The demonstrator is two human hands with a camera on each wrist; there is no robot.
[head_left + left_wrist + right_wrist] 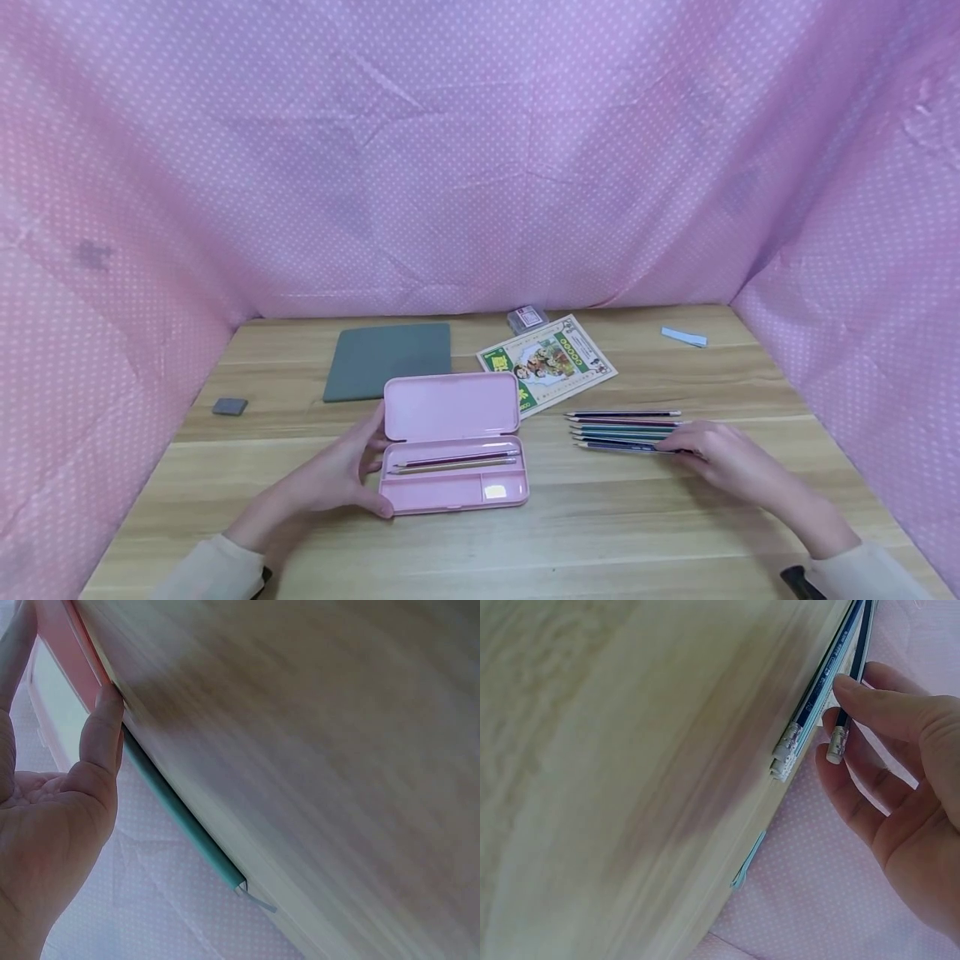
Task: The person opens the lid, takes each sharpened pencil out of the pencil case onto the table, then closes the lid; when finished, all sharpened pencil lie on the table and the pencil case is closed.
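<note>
A pink pencil case (453,404) lies with its lid raised. Two pencils (453,462) rest in its rear compartment, and a pale block (495,492) is in the front right one. My left hand (341,467) spans the case's left side, thumb at the front corner; its fairly straight fingers (101,735) touch the case edge. To the right, several pencils (618,429) lie side by side, points leftward. My right hand (723,462) pinches a dark pencil (838,735) near its eraser end between thumb and fingers. That pencil is slightly apart from the others beside it.
Behind the case lie a green notebook (390,362) and an illustrated booklet (555,362). A small boxed item (527,318) stands by the curtain. A grey eraser (229,407) is at far left, a light blue strip (684,337) at back right. Pink dotted cloth (480,167) encloses the table.
</note>
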